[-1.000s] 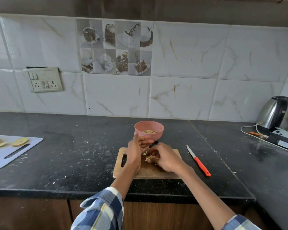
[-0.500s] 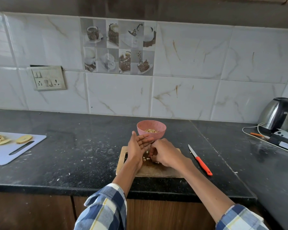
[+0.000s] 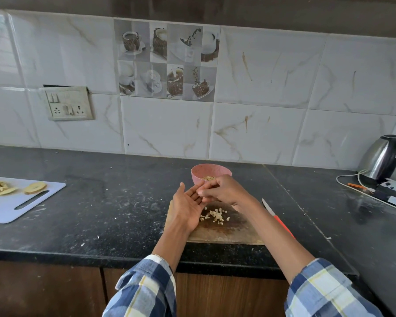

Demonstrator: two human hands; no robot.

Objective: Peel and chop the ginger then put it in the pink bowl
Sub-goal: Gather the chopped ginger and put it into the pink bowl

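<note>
Bench: dark speckled stone, dusty. Chopping board: worn wood. Pink bowl: matt. Kettle: shiny metal.

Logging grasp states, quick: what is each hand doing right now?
Left hand: open, palm up, fingers straight.
Right hand: fingers curled at the left hand's fingertips; whether it pinches ginger cannot be told.

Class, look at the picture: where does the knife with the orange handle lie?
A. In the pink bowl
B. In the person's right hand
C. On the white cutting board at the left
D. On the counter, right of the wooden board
D: the knife lies on the dark counter right of the wooden board, held by neither hand.
</note>
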